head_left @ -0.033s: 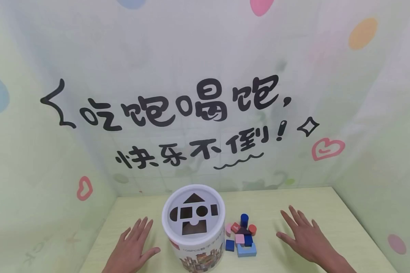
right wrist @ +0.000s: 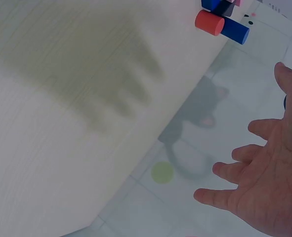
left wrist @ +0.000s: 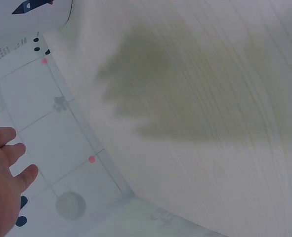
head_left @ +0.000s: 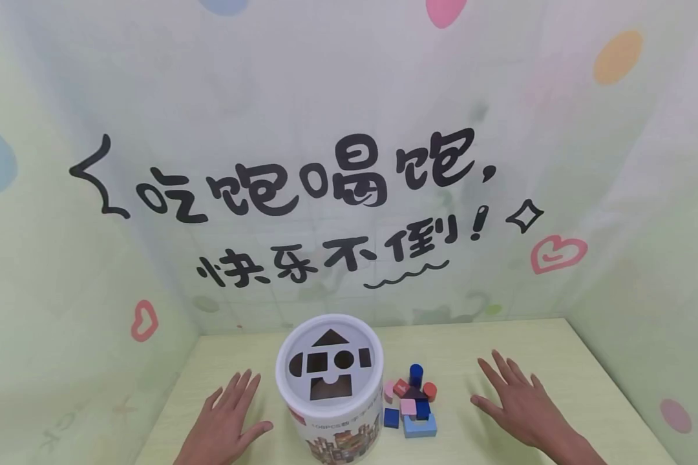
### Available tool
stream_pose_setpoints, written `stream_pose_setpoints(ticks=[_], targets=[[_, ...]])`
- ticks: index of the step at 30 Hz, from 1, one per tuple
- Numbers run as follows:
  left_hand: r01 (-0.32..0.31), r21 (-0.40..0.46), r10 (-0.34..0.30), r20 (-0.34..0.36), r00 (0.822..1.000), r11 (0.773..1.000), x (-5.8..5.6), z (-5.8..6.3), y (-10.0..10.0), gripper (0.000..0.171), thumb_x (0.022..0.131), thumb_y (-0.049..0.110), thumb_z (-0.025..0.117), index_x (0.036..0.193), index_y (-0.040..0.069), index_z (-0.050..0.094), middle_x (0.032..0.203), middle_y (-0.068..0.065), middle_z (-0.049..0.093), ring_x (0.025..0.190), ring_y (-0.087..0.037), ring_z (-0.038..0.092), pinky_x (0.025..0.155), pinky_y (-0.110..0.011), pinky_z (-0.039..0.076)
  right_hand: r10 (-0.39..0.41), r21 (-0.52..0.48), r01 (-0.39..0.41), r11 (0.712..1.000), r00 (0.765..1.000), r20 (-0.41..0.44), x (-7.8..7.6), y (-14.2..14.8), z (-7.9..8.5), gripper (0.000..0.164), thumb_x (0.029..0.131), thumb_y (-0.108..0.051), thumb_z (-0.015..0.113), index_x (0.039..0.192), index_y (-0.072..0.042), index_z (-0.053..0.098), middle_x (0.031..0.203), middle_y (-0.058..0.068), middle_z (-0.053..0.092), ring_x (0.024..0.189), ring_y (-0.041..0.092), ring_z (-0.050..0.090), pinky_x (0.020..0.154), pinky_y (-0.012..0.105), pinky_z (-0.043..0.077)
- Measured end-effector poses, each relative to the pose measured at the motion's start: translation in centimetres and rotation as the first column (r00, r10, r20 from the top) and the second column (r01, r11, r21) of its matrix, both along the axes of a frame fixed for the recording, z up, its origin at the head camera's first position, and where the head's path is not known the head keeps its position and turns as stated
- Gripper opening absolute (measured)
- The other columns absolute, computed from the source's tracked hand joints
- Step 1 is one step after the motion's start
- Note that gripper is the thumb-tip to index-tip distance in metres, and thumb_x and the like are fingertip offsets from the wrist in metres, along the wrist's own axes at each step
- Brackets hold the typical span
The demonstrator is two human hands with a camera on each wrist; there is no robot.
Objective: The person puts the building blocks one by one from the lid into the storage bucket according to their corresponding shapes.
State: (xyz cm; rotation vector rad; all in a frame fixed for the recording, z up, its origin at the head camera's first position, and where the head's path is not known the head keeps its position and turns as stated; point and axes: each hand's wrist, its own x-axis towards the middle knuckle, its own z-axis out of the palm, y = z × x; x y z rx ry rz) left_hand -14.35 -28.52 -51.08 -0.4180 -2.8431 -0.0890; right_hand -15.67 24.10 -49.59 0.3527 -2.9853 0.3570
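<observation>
A white cylindrical tub [head_left: 331, 423] stands on the pale bench [head_left: 471, 336], its lid [head_left: 330, 352] pierced with a triangle, a square, a circle, a half-round, a rectangle and a notched slot. Just to its right lies a cluster of small blocks: a light-blue notched block [head_left: 421, 431] nearest the person, a pink block [head_left: 408, 407] and a dark-blue block [head_left: 423, 409] right by it, a separate blue block [head_left: 391, 418] to the left, and a red cylinder [head_left: 430, 391] and a blue cylinder [head_left: 416, 374] farther back. The left hand [head_left: 225, 416] is beside the tub, its fingers straight and the thumb spread towards the tub's wall; the right hand [head_left: 523, 410] is right of the cluster, fingers extended and spread apart. Both wrist views show hand-shaped shadows on the bench. Behind rises a pale backdrop [head_left: 349, 64] with black Chinese lettering [head_left: 349, 243].
</observation>
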Motion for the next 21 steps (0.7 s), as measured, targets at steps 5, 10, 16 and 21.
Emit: stream_pose_setpoints(ticks=[5,10,16,21], targets=[[-0.012,0.005,0.012,0.026,1.000,1.000,0.2,0.1,0.0,0.083,0.085,0.066,0.057,0.143,0.006,0.047,0.145,-0.015,0.048,0.134,-0.036,0.043,0.104,-0.058,0.040,-0.004,0.000,0.004,1.000,1.000,0.009,0.1,-0.1,-0.1,0.074,0.090,-0.060,0.057,0.142,-0.008,0.050,0.150,0.023,0.040,0.132,0.047,0.041,0.096,0.076,0.035],[-0.005,0.023,0.005,0.018,1.000,1.000,0.4,-0.1,-0.1,0.082,0.085,0.062,0.061,0.142,0.006,0.047,0.144,-0.016,0.049,0.133,-0.037,0.044,0.102,-0.058,0.041,0.005,-0.006,-0.005,1.000,1.000,-0.005,0.3,-0.2,-0.1,0.074,0.090,-0.060,0.057,0.142,-0.008,0.050,0.149,0.023,0.040,0.131,0.047,0.041,0.096,0.075,0.036],[0.041,0.051,-0.040,-0.029,0.999,0.998,0.8,-0.6,0.1,0.081,0.083,0.058,0.065,0.142,0.005,0.046,0.142,-0.017,0.051,0.130,-0.037,0.047,0.099,-0.057,0.044,0.012,-0.011,-0.012,1.000,1.000,0.012,0.4,-0.4,-0.3,0.074,0.090,-0.058,0.057,0.143,-0.007,0.049,0.149,0.023,0.040,0.130,0.047,0.042,0.097,0.074,0.037],[0.062,0.066,-0.059,-0.057,0.997,0.996,1.0,-0.9,0.4,0.086,0.081,0.058,0.068,0.143,0.004,0.043,0.142,-0.016,0.051,0.129,-0.036,0.048,0.098,-0.055,0.045,0.020,0.009,-0.020,1.000,0.999,0.038,0.3,-0.8,-0.4,0.078,0.090,-0.063,0.053,0.143,-0.007,0.048,0.149,0.023,0.040,0.130,0.047,0.043,0.097,0.073,0.038]])
